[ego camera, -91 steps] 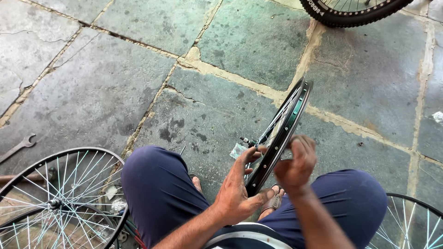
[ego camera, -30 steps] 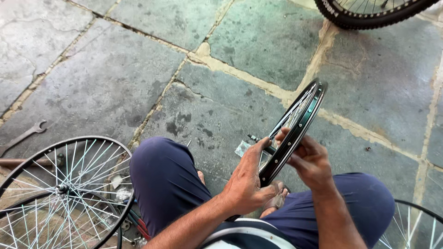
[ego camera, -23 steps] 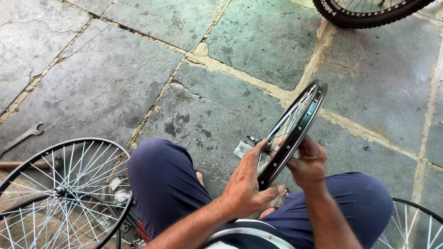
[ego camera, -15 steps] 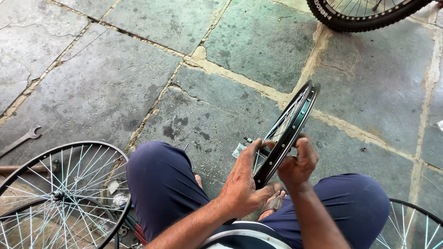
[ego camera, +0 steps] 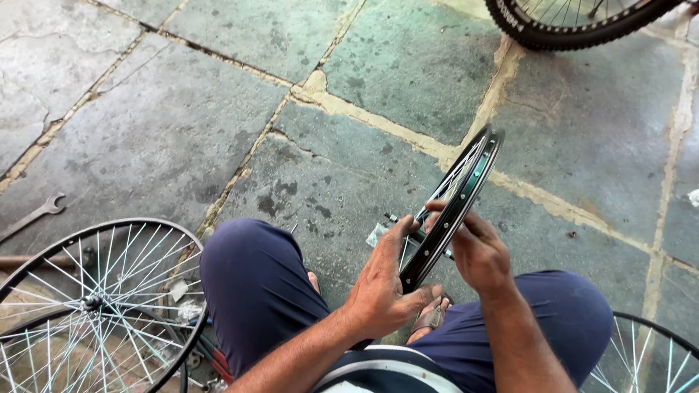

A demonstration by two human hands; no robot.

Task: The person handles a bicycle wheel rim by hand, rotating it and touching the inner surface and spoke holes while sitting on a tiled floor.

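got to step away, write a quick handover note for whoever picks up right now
Left hand: fingers on the near side of the rim, at its lower part.
Right hand: gripping the rim from the far side.
Rim: upright on edge between the knees, spokes fitted, no tyre on it.
Nearby: a spoked wheel flat at the left, a spanner on the stone floor, a tyred wheel at the top, another wheel at the lower right.
Done or left: cannot tell from this view.
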